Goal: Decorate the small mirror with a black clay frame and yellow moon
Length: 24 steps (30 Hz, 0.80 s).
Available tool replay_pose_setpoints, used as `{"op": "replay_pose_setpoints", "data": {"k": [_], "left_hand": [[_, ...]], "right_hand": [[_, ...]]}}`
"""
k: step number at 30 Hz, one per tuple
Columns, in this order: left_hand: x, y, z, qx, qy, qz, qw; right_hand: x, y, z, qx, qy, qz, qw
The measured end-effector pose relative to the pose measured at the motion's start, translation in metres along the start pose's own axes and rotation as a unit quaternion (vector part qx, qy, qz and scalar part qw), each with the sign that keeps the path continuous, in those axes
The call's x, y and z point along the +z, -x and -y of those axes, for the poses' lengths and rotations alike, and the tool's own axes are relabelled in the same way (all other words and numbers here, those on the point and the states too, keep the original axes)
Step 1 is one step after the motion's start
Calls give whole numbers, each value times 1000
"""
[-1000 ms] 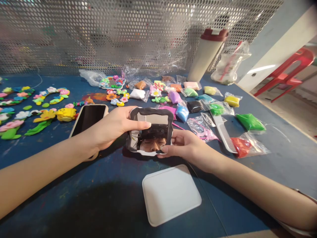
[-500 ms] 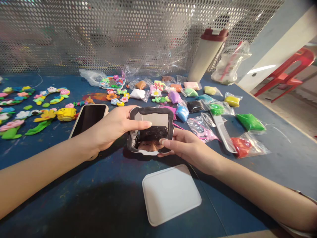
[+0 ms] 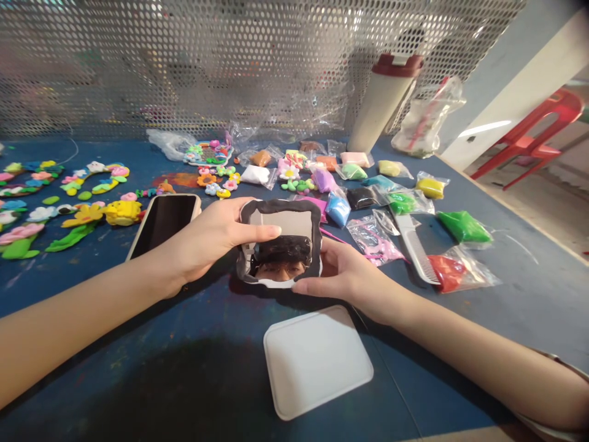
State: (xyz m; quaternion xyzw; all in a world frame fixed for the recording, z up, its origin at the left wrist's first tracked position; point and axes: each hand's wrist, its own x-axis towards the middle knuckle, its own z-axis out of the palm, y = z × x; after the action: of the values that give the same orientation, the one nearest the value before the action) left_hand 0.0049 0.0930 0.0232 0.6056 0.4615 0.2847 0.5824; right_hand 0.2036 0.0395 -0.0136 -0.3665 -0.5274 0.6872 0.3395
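Between my hands is a small mirror, its edge bordered with uneven black clay. It is tilted toward me and shows a reflection. My left hand grips its left side, the thumb lying across the glass and the fingers behind. My right hand holds the lower right corner, thumb along the bottom edge; its other fingers are partly hidden behind the mirror. Just below, a pale rounded rectangular plate lies flat on the blue table. Beside my left wrist is a phone with a dark screen.
Several bags of coloured clay, such as a green bag and a red bag, lie to the right near a white comb. Clay flowers spread at left. A tumbler stands before the perforated metal panel.
My right thumb has slid down from the mirror's glass to its bottom edge. The mirror and my left hand have stayed nearly in place.
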Motion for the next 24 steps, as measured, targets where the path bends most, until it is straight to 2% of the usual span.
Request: {"op": "replay_pose_setpoints", "data": {"k": [2,7,14,24], "left_hand": [[0,0,-1,4,-4,-2,1000],[0,-1,-2,18,-19,-7,1000],[-7,-4,-2,11,33,28,999],[-16,-10,-2,0,25,80,996]], "right_hand": [[0,0,0,-5,0,6,1000],[1,0,-1,-29,38,-24,999],[3,2,5,-23,-9,26,999],[-4,5,8,26,-41,96,994]]}}
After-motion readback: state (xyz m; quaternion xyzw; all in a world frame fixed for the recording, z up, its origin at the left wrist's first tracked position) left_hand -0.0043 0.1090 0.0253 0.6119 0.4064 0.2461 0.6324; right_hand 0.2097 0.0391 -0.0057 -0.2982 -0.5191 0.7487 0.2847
